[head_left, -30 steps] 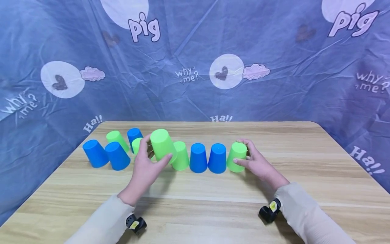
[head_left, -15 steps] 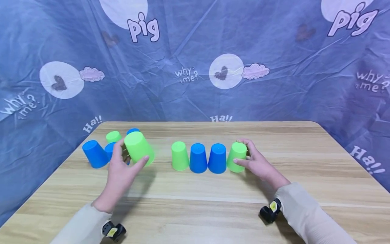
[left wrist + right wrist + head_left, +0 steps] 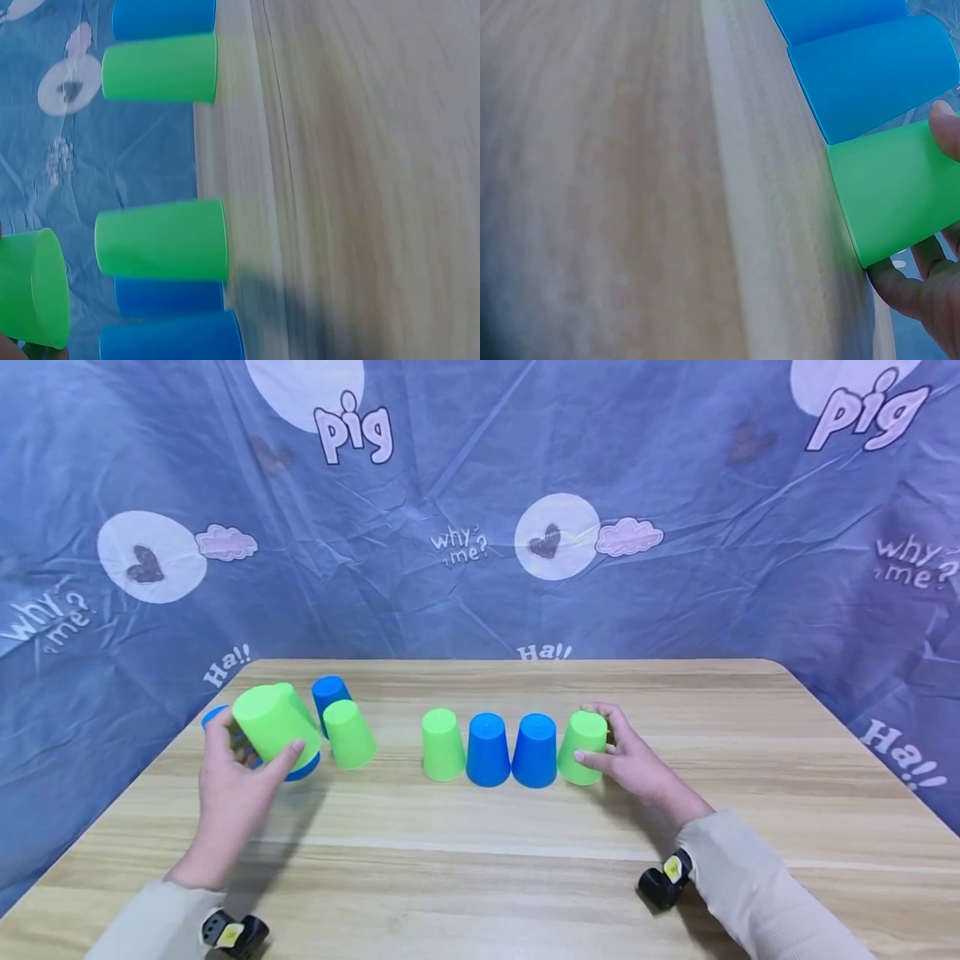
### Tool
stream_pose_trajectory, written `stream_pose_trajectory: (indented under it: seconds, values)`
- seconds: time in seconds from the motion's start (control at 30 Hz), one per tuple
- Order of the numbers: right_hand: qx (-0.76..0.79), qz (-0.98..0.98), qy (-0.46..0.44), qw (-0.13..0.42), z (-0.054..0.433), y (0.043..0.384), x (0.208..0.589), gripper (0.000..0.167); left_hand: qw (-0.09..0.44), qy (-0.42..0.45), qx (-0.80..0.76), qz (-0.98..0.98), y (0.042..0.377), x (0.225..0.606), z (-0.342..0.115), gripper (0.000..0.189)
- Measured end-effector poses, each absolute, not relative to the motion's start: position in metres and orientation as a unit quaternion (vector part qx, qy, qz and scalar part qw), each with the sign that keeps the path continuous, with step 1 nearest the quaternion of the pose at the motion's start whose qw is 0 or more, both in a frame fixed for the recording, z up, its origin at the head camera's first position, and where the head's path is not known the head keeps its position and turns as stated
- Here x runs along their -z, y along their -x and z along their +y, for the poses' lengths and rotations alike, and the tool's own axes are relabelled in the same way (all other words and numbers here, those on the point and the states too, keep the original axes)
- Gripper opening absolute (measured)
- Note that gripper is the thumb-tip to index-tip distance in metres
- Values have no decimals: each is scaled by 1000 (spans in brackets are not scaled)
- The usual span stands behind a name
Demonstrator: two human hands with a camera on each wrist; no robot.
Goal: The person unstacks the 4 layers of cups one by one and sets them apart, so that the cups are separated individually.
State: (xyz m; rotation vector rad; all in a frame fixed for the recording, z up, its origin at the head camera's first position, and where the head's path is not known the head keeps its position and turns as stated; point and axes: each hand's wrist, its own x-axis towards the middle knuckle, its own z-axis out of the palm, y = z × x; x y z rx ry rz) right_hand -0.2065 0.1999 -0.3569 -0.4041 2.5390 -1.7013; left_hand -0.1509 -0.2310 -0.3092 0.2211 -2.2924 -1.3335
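Note:
My left hand grips a green plastic cup in the air, tilted with its closed end up. In the left wrist view this cup shows at the left edge. Behind and below it, two blue cups and a green cup are mostly hidden. At the right end of a row, my right hand holds an upside-down green cup between thumb and fingers, its rim on the table. Two blue cups and another green cup make up the rest of that row.
Upside down on the wooden table stand a green cup and a blue cup just right of the left hand. A blue printed cloth hangs behind the table.
My left hand has carried its green cup leftward, from beside the row to over the left group of cups. The right hand and the row have stayed still.

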Motion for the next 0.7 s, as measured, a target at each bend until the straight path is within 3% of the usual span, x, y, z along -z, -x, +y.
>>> stream_pose_trajectory:
  seconds: [0.33, 0.7]
  values:
    - [555, 822, 124, 38, 201, 205, 356, 67, 271, -111, 447, -845, 164, 343, -288, 77]
    - [557, 820, 125, 34, 199, 206, 357, 67, 207, -202, 452, -844, 144, 322, -281, 78]
